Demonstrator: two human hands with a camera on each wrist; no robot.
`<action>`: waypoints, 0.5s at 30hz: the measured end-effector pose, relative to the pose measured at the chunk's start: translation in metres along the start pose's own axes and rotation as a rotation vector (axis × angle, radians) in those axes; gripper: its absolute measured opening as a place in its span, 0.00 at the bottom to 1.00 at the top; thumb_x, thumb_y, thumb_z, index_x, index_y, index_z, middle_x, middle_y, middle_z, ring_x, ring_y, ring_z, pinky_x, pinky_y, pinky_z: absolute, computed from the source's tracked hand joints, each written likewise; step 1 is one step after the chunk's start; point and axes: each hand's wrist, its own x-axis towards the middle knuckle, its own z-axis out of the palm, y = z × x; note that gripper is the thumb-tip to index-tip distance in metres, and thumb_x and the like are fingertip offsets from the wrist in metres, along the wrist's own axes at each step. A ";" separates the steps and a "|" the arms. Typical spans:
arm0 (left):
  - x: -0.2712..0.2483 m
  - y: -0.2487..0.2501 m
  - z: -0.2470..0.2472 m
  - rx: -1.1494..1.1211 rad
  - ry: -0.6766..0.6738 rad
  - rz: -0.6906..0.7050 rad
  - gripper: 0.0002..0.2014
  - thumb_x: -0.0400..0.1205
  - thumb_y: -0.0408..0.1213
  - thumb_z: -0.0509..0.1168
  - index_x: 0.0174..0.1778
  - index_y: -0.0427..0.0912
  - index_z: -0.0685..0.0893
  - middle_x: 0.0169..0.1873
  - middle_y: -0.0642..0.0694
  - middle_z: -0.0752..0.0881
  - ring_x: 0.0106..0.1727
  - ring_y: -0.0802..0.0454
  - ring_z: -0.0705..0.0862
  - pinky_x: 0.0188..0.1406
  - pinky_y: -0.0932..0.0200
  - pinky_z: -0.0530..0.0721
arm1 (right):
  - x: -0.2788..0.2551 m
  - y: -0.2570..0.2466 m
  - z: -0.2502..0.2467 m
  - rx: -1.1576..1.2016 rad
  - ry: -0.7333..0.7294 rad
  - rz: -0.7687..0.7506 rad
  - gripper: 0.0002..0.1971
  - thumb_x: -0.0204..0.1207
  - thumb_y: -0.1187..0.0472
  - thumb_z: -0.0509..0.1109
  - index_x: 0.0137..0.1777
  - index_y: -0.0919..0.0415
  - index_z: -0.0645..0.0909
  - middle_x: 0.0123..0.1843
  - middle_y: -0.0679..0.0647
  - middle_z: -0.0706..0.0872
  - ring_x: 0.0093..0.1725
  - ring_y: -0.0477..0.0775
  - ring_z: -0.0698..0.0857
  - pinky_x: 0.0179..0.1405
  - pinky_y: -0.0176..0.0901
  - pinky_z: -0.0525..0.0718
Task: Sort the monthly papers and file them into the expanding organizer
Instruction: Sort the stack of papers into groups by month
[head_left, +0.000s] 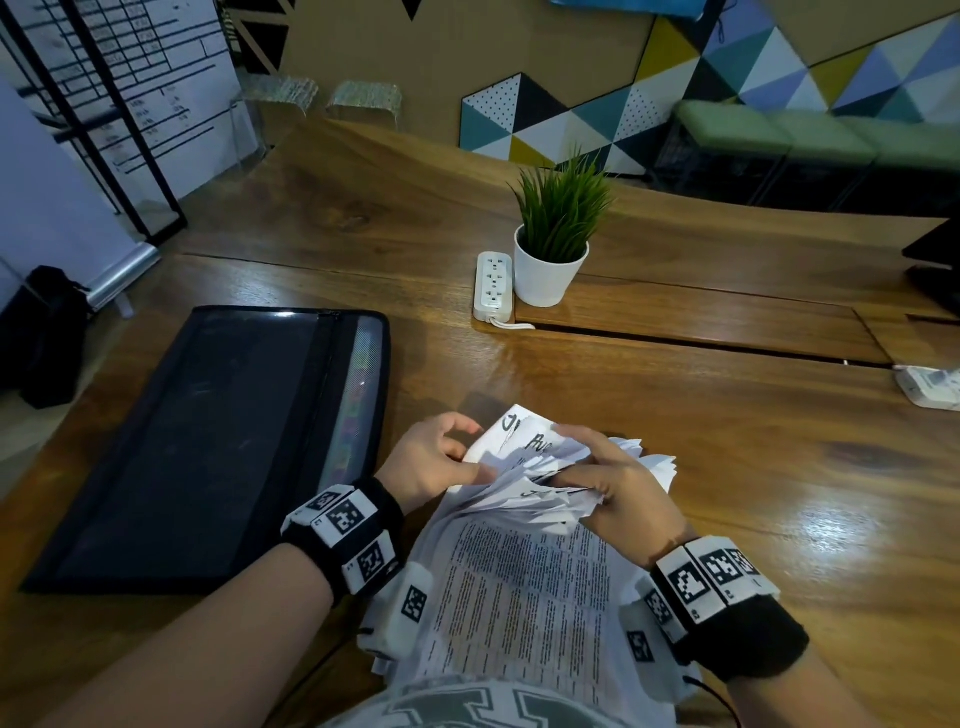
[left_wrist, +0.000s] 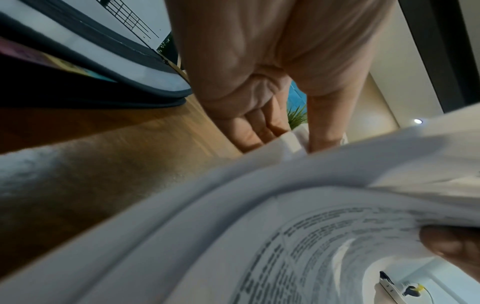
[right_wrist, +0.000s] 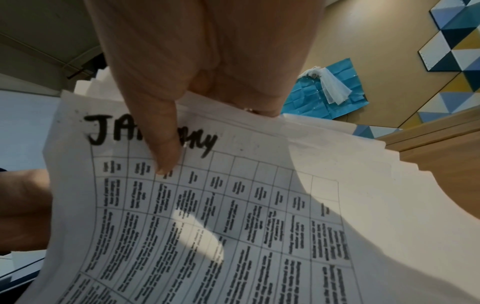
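We hold the stack of papers (head_left: 530, 499) at the near edge of the table (head_left: 727, 467), right hand (head_left: 618, 486) pinching the January sheet (right_wrist: 197, 216), left hand (head_left: 439, 457) gripping the fanned corners. A loose pinch could spill sheets, mixing months; the organizer (head_left: 208, 441) lies closed at left.

Organizer (head_left: 208, 447) lay flat on table (head_left: 727, 467), left of paper stack (head_left: 519, 582). Stack sat at near table edge, between left hand (head_left: 436, 457) and right hand (head_left: 618, 488), both on its far end. Potted plant (head_left: 556, 244) stood farther back, power strip (head_left: 493, 286) touching its left side.
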 end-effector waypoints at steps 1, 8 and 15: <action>-0.001 -0.002 -0.001 -0.014 0.008 0.017 0.24 0.69 0.30 0.79 0.58 0.42 0.78 0.44 0.39 0.89 0.42 0.50 0.88 0.43 0.60 0.86 | 0.000 -0.001 0.000 0.013 0.013 0.003 0.21 0.60 0.77 0.73 0.49 0.54 0.89 0.66 0.44 0.75 0.48 0.29 0.80 0.50 0.21 0.74; 0.000 -0.019 -0.009 -0.056 0.137 0.130 0.19 0.75 0.22 0.70 0.49 0.50 0.73 0.39 0.45 0.86 0.33 0.61 0.85 0.30 0.69 0.80 | -0.006 0.000 0.005 -0.043 0.045 -0.009 0.26 0.57 0.79 0.76 0.49 0.49 0.89 0.51 0.43 0.83 0.53 0.50 0.82 0.52 0.39 0.76; -0.004 -0.020 -0.001 0.219 0.125 0.307 0.18 0.72 0.35 0.74 0.44 0.59 0.72 0.33 0.50 0.88 0.38 0.58 0.86 0.45 0.64 0.81 | -0.013 0.001 0.008 -0.047 0.095 -0.046 0.30 0.54 0.82 0.75 0.48 0.46 0.89 0.50 0.38 0.81 0.48 0.51 0.81 0.46 0.37 0.77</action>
